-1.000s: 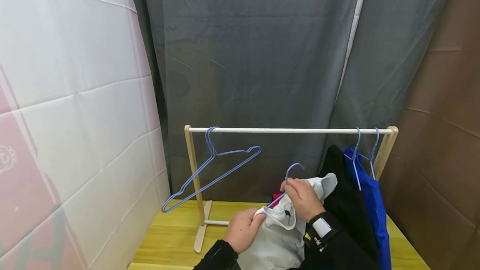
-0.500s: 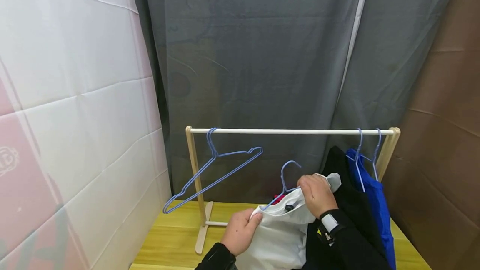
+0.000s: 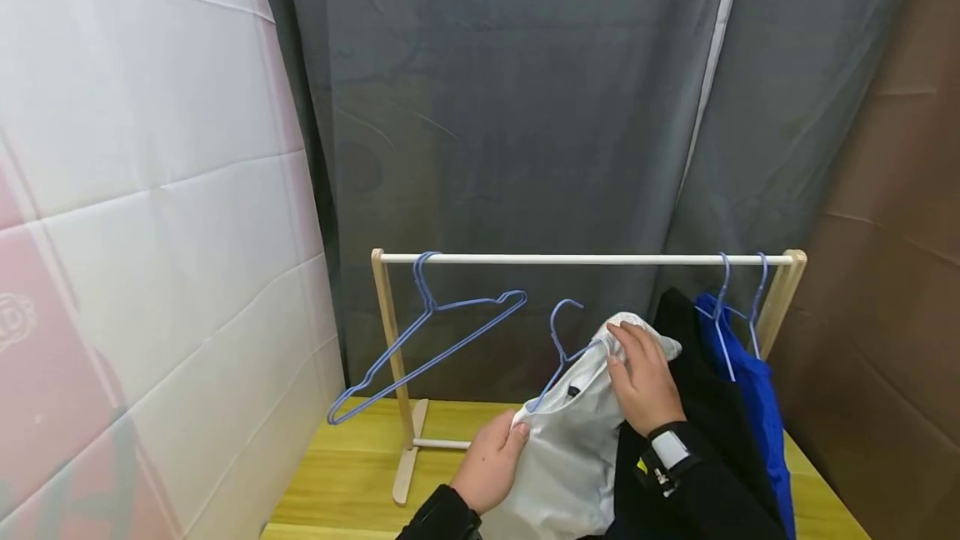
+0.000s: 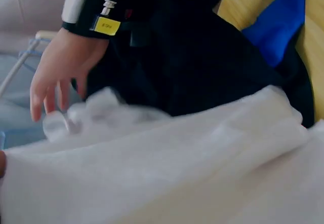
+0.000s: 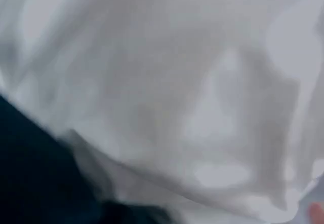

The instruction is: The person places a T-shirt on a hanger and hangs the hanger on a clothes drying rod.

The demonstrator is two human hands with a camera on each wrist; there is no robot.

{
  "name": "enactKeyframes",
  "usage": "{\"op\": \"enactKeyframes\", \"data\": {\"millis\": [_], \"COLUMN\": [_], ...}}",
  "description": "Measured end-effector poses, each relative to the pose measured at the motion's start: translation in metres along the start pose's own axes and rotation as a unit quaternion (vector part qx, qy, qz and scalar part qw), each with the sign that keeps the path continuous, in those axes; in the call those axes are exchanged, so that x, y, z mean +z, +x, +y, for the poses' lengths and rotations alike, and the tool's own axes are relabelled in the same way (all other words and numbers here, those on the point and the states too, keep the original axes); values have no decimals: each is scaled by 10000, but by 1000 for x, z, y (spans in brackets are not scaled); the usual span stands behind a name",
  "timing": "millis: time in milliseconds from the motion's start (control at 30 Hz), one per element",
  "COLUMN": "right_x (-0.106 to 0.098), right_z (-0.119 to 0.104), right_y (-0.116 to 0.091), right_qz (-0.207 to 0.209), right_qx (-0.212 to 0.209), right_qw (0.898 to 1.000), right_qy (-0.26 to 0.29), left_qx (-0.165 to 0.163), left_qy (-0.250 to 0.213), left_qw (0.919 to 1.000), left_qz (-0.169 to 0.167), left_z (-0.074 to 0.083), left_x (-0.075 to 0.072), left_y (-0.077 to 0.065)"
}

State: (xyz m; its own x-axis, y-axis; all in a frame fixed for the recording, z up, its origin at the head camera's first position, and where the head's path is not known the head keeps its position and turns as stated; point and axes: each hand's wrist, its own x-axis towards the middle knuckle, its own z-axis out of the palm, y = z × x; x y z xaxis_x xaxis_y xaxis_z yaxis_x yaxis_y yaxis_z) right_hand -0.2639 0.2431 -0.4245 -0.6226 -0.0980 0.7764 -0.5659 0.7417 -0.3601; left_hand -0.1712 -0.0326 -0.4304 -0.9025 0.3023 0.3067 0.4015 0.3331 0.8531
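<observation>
A white shirt [image 3: 562, 465] hangs from a blue wire hanger [image 3: 557, 332], whose hook rises bare above the neckline. My left hand [image 3: 491, 458] pinches the shirt's left shoulder, thumb on top, where the hanger's left arm enters the cloth. The hanger's right arm goes under the fabric on the other side. My right hand [image 3: 645, 382] lies at the shirt's right shoulder with fingers extended against the cloth. In the left wrist view, that right hand [image 4: 66, 64] has loosely spread fingers just above the white fabric [image 4: 152, 173]. White cloth [image 5: 167, 82] fills most of the right wrist view, blurred.
A wooden rack with a white rail [image 3: 540, 259] stands on the yellow wood-grain table [image 3: 337, 473]. Blue empty hangers [image 3: 431, 307] hang at its left end. Black [image 3: 701, 407] and blue garments [image 3: 757, 407] hang at its right, beside my right forearm. Grey curtain [image 3: 495, 123] stands behind.
My right hand has moved from the hanger's neck rightward along the neckline to the right shoulder, loosening its fingers. The shirt's right shoulder has risen over the hanger's arm; the hook has shifted left.
</observation>
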Motion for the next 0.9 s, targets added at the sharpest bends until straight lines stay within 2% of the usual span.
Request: {"op": "enactKeyframes", "data": {"millis": [100,200,333,500,667,833,900], "right_x": [-1,0,0,-9,-19,-35,-40], "right_z": [-16,-27,-36,-41,-45,-43,-39], "right_y": [-2,-6,-7,0,9,15,19], "right_qz": [-535,-1174,-1558,-1589,-1346,-972,-820], "right_qx": [454,773,1002,1116,1073,1057,1020], "right_qw": [9964,9855,9723,9648,9619,9643,9655], "right_qy": [481,954,1425,1776,2123,2227,2251], "left_qx": [77,120,89,182,291,758,850], "left_qy": [69,38,-199,-361,-622,-444,-315], "left_qw": [9999,9995,9973,9948,9904,9877,9875], "left_qz": [-115,-295,-698,-938,-1201,-1295,-1286], "left_z": [9,17,28,39,51,66,72], "left_x": [5,12,25,39,48,55,58], "left_y": [4,8,11,16,23,34,40]}}
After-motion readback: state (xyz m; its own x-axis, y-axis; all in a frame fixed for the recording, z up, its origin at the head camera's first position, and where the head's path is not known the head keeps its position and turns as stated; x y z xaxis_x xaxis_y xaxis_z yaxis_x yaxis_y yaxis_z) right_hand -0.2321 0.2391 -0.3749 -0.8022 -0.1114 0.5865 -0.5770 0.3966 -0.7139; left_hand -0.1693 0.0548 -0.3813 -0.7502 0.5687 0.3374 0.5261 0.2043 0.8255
